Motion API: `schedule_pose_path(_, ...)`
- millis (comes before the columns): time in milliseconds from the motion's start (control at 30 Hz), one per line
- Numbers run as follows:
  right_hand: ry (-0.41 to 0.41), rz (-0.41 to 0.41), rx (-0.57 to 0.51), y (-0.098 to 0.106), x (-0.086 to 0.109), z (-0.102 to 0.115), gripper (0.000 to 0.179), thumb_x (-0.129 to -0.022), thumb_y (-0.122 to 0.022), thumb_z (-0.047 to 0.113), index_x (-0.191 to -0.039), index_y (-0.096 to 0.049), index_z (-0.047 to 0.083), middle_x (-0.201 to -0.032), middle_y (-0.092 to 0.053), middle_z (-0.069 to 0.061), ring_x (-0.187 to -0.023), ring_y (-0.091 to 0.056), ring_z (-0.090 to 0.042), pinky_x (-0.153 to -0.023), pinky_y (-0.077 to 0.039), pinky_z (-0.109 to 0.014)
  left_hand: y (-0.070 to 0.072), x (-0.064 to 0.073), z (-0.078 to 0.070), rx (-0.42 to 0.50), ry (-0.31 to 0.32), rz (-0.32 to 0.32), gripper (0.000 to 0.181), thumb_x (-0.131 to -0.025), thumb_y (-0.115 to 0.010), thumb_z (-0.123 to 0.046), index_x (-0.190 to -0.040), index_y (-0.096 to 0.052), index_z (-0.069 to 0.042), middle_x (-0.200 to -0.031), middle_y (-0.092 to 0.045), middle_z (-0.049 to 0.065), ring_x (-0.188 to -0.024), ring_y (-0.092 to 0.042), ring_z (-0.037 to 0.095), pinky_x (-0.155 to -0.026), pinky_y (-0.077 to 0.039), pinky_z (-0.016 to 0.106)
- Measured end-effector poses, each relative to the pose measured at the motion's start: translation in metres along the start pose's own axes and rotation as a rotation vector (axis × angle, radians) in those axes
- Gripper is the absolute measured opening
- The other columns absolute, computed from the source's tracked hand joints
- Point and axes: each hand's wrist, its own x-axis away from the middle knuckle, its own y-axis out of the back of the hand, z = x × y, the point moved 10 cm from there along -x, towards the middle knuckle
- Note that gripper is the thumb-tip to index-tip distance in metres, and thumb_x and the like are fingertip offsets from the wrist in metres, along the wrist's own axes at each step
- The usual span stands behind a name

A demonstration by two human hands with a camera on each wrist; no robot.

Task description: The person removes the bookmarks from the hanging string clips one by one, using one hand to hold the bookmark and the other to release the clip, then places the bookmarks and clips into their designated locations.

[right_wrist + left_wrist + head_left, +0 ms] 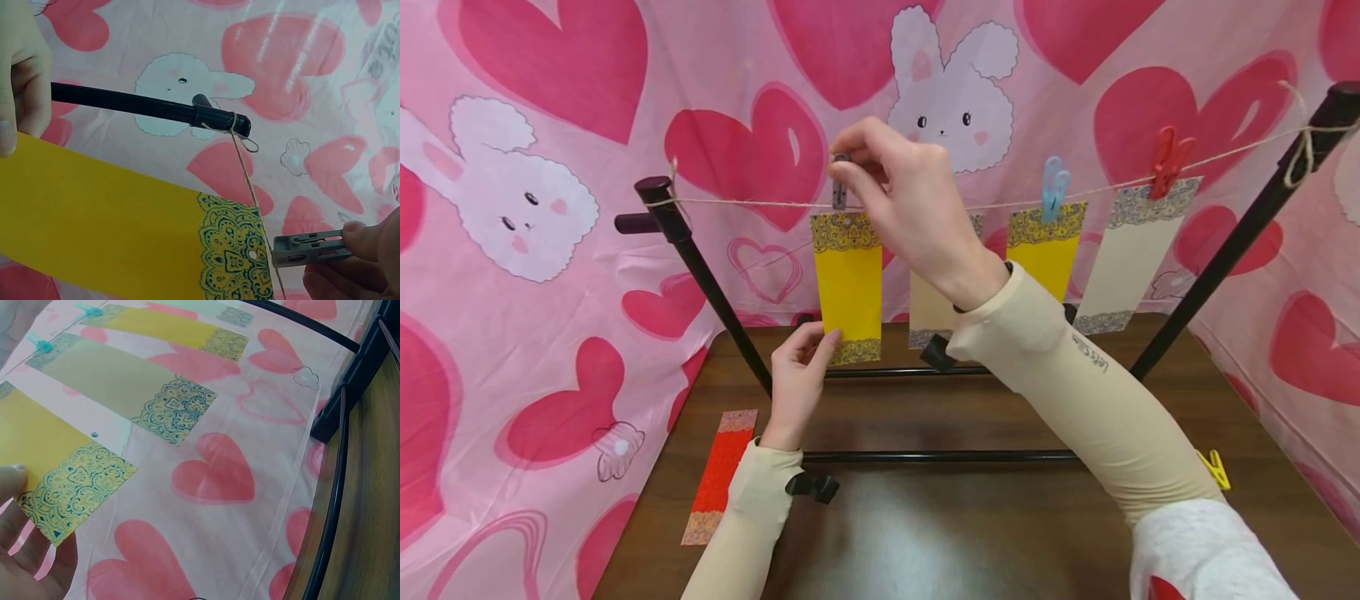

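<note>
Yellow card (852, 292) with lacy patterned ends, upright just below the string (745, 202), left hand (797, 375) pinching its lower part, right hand (913, 208) raised at the string, pinching a gray clothespin (839, 193)

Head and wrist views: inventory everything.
Wooden table: 1, brown, below
Printed backdrop: 1, pink, behind
Tubular frame: 1, black, tabletop
Thin twine: 1, beige, across frame
Oblong yellow strips: 2, yellow, at twine
Oblong cream strips: 2, cream, hanging
Oblong red strip: 1, red, table's left
Grey clothespin: 1, grey, at twine
Blue clothespins: 2, blue, on twine
Red clothespin: 1, red, on twine
Yellow clothespin: 1, yellow, table's right
Attachments: 2, black, wrists
Sleeves: 2, beige, forearms
Left hand: 1, pinching yellow strip
Right hand: 1, holding grey clothespin
</note>
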Motion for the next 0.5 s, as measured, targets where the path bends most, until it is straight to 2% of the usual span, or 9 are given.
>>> schedule_pose_path(267,0.040,-0.040,-0.035,0.006,0.004,0.007,0.021,-0.103,-0.066,0.014,-0.118,-0.068,-0.002,-0.105,-0.075,-0.008,-0.095,-0.070,-0.011,-0.095,-0.054,-0.021,0.000,0.001,0.000,-0.006,0.002,0.008,0.018,-0.099,-0.070,-0.004,-0.112,-0.072,0.008,-0.096,-0.074,-0.009,-0.084,-0.066,0.012,-0.082,-0.058,0.023)
schedule_pose_path(500,0.068,-0.048,-0.044,0.007,0.009,0.010,0.023,-0.102,-0.067,0.012,-0.118,-0.067,-0.003,-0.102,-0.074,-0.010,-0.090,-0.068,-0.014,-0.095,-0.055,-0.023,0.004,0.002,0.000,-0.025,0.003,0.000,0.020,-0.099,-0.070,-0.005,-0.113,-0.072,0.009,-0.096,-0.074,-0.009,-0.083,-0.064,0.012,-0.080,-0.057,0.022)
